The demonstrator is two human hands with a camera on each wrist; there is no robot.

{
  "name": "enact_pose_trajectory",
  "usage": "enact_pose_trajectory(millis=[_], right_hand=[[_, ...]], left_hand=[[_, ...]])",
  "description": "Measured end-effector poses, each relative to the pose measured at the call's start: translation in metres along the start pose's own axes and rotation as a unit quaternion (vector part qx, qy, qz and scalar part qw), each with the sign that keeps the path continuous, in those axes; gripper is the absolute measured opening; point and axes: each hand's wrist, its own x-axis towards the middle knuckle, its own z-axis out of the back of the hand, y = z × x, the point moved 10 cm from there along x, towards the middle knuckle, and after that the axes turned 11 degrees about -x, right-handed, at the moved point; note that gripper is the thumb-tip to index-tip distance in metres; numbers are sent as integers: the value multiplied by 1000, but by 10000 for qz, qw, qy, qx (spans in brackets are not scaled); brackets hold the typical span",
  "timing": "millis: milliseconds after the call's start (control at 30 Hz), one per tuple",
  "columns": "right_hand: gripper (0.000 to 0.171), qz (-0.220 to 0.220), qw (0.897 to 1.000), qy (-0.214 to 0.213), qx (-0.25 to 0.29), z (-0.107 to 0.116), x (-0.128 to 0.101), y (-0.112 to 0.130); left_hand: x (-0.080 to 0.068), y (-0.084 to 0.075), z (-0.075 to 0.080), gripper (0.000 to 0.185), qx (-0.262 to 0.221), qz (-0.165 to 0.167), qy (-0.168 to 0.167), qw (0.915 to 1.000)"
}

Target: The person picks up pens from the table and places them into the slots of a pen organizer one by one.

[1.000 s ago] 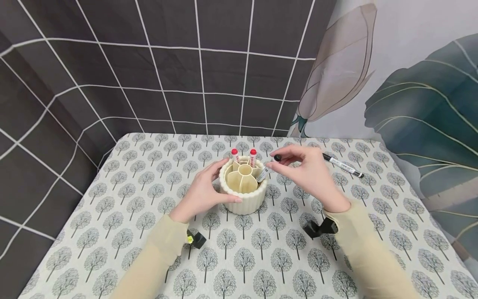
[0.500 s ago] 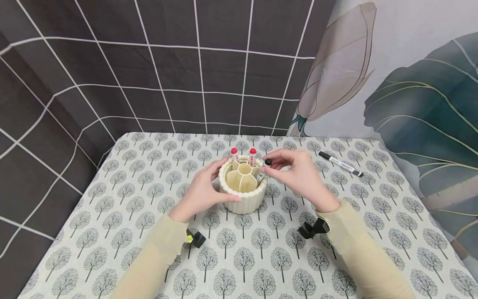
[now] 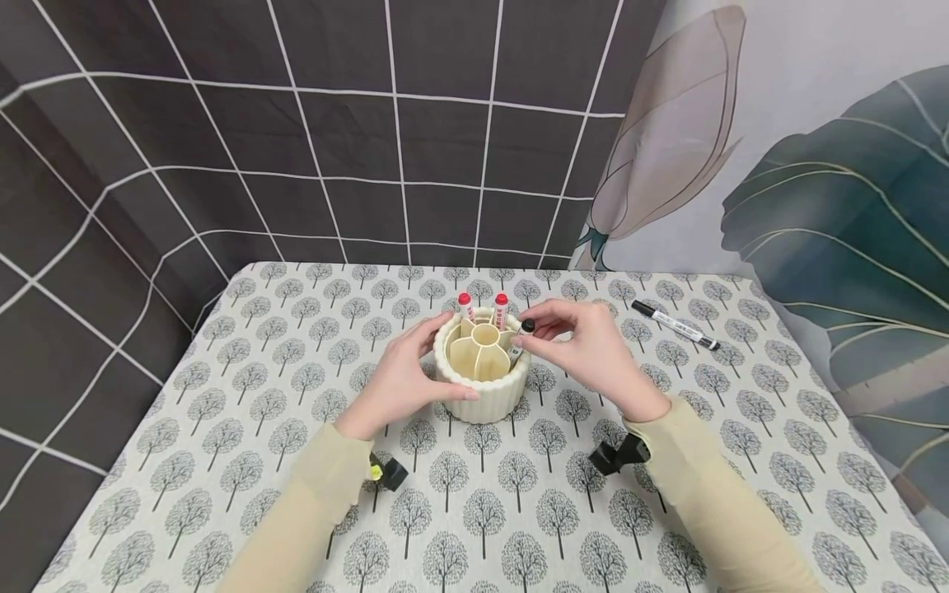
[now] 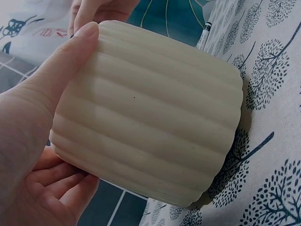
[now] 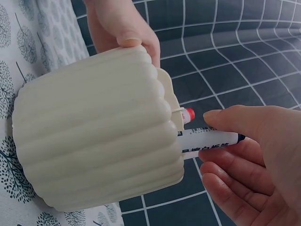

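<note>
A round cream pen holder (image 3: 485,403) with ribbed sides and petal-like compartments stands on the table. My left hand (image 3: 404,375) holds it from the left, thumb on the near side and fingers behind. Two red-capped markers (image 3: 501,313) stand in its back compartments. A white marker with a black cap (image 5: 207,140) stands partly inside the right compartment, tilted to the right. My right hand (image 3: 582,342) pinches that marker near its cap, between thumb and fingers. In the left wrist view the holder (image 4: 150,113) hides most of the right hand.
Another black-capped marker (image 3: 676,324) lies on the tree-print tablecloth (image 3: 482,511), to the right of the holder. A dark grid-patterned curtain (image 3: 334,132) hangs behind the table, and a flower-print cloth (image 3: 830,206) hangs on the right.
My right hand has moved left and slightly down, and the black-capped marker sits lower and more upright in the holder's right compartment. The left hand keeps its hold on the holder.
</note>
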Motion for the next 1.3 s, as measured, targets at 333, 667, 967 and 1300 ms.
enact_pose_trajectory(millis=[333,667,967,1300], right_hand=[[25,25,9999,101,100,-6,-2,-2],[30,9,9999,-35,144,2,-3,-4],[32,-230,9993,-287,19,20,-6,-17],[29,-790,9956,-487,-90,47,-21,-40]], left_hand=[[-2,1,0,120,-44,54,-16,10000],[0,1,1,119,-8,37,-20,10000],[0,2,1,119,21,46,-33,10000],[0,3,1,119,27,82,-34,10000]])
